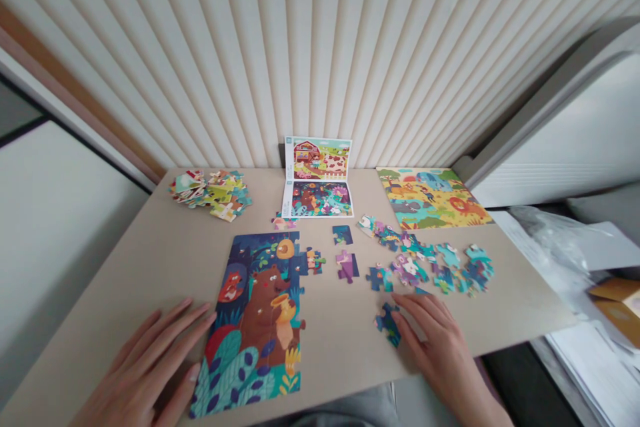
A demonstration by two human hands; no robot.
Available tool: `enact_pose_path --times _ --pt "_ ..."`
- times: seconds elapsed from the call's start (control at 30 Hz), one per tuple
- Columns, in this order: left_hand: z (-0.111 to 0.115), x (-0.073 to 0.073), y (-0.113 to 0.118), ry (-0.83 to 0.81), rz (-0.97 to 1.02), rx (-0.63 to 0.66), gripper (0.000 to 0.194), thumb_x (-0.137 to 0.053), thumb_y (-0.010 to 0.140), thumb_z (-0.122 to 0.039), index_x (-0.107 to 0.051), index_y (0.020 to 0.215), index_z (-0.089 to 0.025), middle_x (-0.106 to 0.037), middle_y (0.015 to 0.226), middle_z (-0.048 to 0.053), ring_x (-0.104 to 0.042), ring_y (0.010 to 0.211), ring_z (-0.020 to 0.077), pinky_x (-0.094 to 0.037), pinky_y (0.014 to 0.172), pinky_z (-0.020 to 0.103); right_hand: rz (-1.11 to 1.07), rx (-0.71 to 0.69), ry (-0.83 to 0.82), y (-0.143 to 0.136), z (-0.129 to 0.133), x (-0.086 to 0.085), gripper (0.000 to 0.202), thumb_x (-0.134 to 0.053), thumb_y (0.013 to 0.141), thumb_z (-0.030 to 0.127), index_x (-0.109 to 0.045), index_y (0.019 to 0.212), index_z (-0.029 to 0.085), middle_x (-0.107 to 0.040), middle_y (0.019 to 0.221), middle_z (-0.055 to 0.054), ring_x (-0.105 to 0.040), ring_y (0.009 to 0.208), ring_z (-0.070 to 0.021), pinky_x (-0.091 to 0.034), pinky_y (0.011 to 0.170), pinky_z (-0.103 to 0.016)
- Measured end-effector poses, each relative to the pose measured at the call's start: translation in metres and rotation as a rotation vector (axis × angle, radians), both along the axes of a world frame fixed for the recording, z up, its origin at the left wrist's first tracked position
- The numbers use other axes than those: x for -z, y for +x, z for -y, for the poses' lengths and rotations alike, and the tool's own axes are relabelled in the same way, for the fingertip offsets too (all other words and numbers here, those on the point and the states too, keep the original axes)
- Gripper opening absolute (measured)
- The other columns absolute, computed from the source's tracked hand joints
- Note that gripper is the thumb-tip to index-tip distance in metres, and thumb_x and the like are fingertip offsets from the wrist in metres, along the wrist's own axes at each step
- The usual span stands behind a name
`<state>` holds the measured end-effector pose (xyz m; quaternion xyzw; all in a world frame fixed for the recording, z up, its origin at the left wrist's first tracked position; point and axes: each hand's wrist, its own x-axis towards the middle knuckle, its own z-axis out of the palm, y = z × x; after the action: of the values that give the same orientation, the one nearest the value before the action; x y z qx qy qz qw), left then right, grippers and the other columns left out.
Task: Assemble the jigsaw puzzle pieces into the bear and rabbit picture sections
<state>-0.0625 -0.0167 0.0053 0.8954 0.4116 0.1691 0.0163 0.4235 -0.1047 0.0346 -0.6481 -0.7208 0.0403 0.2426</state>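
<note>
Left hand (150, 360): lies open, palm down, with fingers long and slightly spread, tips touching or just beside the straight left edge of the part-built bear puzzle (260, 307). Right hand (440, 340): curves over the table (130, 240), with thumb and forefinger at the right side of a dark blue-green piece (388, 325); cannot tell a pinch from a light touch.

Bear puzzle: lies flat in front, between the hands and nearer the left, with smooth printed faces crossed by thin wavy seams. Runs straight along the top and left, but ends in round knobs and sockets on the right, next to a joined-looking blue-and-orange piece (314, 260).

Farther right: sit a square-cornered blue piece (343, 235) and a purple piece (346, 267) with bulging tabs, well apart from the bear puzzle. Beyond these, spread in a loose band of lobed shapes: teal and lilac pieces (410, 267), some overlapping.

At the back: stands a creased paper leaflet (320, 197), lower half flat, upper half tilted up before a cream panel (320, 47) of deep vertical pleats. To its left, heaps a jumbled pile of pieces (210, 195); to its right, lies a rectangular animal puzzle (435, 199). Off the table at right: crumples clear, shiny plastic (550, 240) over flat white paper.
</note>
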Motion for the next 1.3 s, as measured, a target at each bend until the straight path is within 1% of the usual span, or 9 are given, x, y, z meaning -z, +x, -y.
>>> enact_pose_path --times 0.1,0.23,0.33,0.47,0.63,0.9,1.03,1.17,1.3 --pt "-0.001 0.003 -0.001 0.005 0.003 0.006 0.076 -0.06 0.099 -0.034 -0.032 0.169 -0.036 -0.055 0.163 0.0 -0.05 0.153 0.0279 -0.031 0.135 0.047 0.015 0.082 -0.023 0.0 0.032 0.01 0.032 -0.063 0.106 0.037 -0.067 0.137 0.03 -0.074 0.127 -0.007 -0.069 0.115 -0.0301 -0.059 0.096 -0.048" --pt "-0.001 0.005 -0.003 0.0 -0.004 0.0 0.076 -0.059 0.098 -0.034 -0.032 0.169 -0.037 -0.055 0.162 0.0 -0.05 0.153 0.0289 -0.031 0.135 0.048 0.031 0.163 -0.025 -0.01 0.049 0.018 0.042 -0.066 0.104 0.044 -0.063 0.143 0.029 -0.072 0.133 -0.01 -0.068 0.119 -0.0338 -0.059 0.096 -0.052" --pt "-0.002 0.008 -0.003 0.007 -0.016 0.005 0.077 -0.059 0.097 -0.034 -0.031 0.169 -0.036 -0.055 0.163 0.0 -0.048 0.154 0.0282 -0.03 0.135 0.048 0.041 0.177 -0.018 -0.015 0.049 0.023 0.048 -0.068 0.102 0.046 -0.06 0.147 0.03 -0.071 0.134 -0.009 -0.068 0.119 -0.0339 -0.059 0.097 -0.053" --pt "-0.002 0.012 -0.004 0.017 -0.029 0.005 0.078 -0.061 0.096 -0.033 -0.033 0.169 -0.033 -0.052 0.165 0.001 -0.044 0.156 0.0271 -0.025 0.137 0.045 0.058 0.159 0.0 -0.014 0.044 0.028 0.048 -0.067 0.103 0.046 -0.06 0.148 0.032 -0.072 0.134 -0.008 -0.069 0.119 -0.0328 -0.059 0.097 -0.051" --pt "-0.001 0.016 -0.008 0.01 -0.037 -0.008 0.079 -0.063 0.096 -0.033 -0.032 0.169 -0.033 -0.049 0.167 0.0 -0.04 0.159 0.0268 -0.024 0.138 0.045 0.063 0.137 0.006 -0.011 0.043 0.032 0.048 -0.066 0.103 0.043 -0.059 0.149 0.031 -0.071 0.135 -0.008 -0.069 0.12 -0.0332 -0.059 0.096 -0.051" --pt "-0.002 0.021 -0.011 0.026 -0.036 -0.021 0.076 -0.061 0.096 -0.036 -0.036 0.167 -0.035 -0.053 0.165 0.0 -0.045 0.156 0.0276 -0.026 0.137 0.045 0.047 0.129 0.014 -0.011 0.042 0.031 0.047 -0.067 0.103 0.044 -0.059 0.148 0.031 -0.072 0.136 -0.008 -0.069 0.121 -0.0323 -0.059 0.097 -0.05" --pt "-0.002 0.016 -0.008 0.019 -0.005 -0.018 0.072 -0.06 0.098 -0.036 -0.037 0.167 -0.036 -0.055 0.162 0.0 -0.048 0.154 0.0272 -0.028 0.136 0.045 0.044 0.127 0.023 -0.012 0.04 0.029 0.046 -0.066 0.103 0.043 -0.06 0.147 0.032 -0.072 0.134 -0.008 -0.069 0.119 -0.0327 -0.06 0.096 -0.051" --pt "-0.003 0.009 -0.004 0.025 0.021 0.004 0.073 -0.059 0.099 -0.036 -0.034 0.168 -0.037 -0.058 0.16 0.0 -0.053 0.151 0.0278 -0.033 0.134 0.047 0.021 0.116 0.036 -0.016 0.039 0.023 0.044 -0.065 0.104 0.042 -0.061 0.147 0.032 -0.073 0.13 -0.009 -0.07 0.116 -0.0327 -0.06 0.096 -0.051" --pt "-0.004 0.009 -0.004 0.051 0.03 0.014 0.075 -0.06 0.099 -0.034 -0.033 0.169 -0.037 -0.058 0.16 0.0 -0.054 0.15 0.0283 -0.034 0.134 0.048 0.008 0.125 -0.002 -0.022 0.036 0.02 0.043 -0.066 0.104 0.042 -0.062 0.145 0.032 -0.072 0.128 -0.008 -0.07 0.115 -0.0319 -0.058 0.101 -0.053"
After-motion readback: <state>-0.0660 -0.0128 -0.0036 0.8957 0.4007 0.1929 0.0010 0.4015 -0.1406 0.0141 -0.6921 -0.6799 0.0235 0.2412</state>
